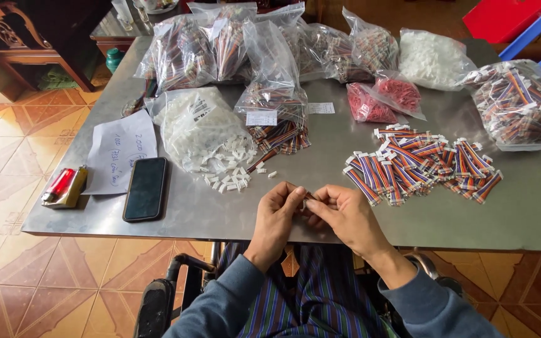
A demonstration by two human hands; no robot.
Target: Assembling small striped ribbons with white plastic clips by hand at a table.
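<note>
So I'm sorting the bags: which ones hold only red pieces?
The two small red-filled bags lying mid-table, right of centre; every other bag holds white parts or striped multicoloured cables.

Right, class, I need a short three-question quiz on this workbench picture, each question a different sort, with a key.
1. True or false: both hands, the left hand and the right hand, meet over the near edge of the metal table and pinch one small wire piece between them.
2. Which lies nearest the black phone? A) the paper note B) the red bags C) the loose pile of striped wire bundles
3. Fill in: the small loose white connectors spill from a clear ____ .

Key: 1 true; 2 A; 3 bag
</note>
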